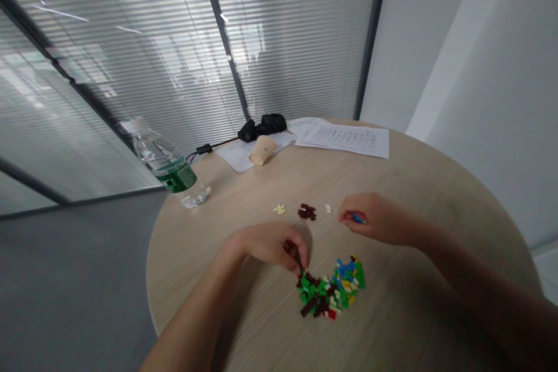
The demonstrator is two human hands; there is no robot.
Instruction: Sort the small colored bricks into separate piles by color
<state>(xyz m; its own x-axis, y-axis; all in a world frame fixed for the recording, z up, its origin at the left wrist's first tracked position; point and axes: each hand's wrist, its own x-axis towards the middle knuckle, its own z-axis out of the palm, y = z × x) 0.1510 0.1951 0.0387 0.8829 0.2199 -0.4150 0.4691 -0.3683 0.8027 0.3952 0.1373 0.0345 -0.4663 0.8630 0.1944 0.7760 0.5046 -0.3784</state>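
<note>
A mixed pile of small building bricks (pixel 329 290) in green, brown, blue, yellow, cream and red lies on the round wooden table (pixel 209 308). My left hand (pixel 279 246) reaches the pile's upper left edge, thumb and fingers pinched at a brown brick. Beyond it sit three little groups: cream bricks (pixel 279 208), dark brown bricks (pixel 307 211) and white bricks (pixel 328 208). My right hand (pixel 375 218) is closed over blue bricks (pixel 358 218), right of the white group and just above the tabletop or resting on it; I cannot tell which.
At the far left of the table stands a clear water bottle (pixel 170 168) with a green label. A paper cup (pixel 262 150) lies on its side on a sheet. Behind it are a black bundle (pixel 265 125) with a cable and printed papers (pixel 344 138), near the glass wall.
</note>
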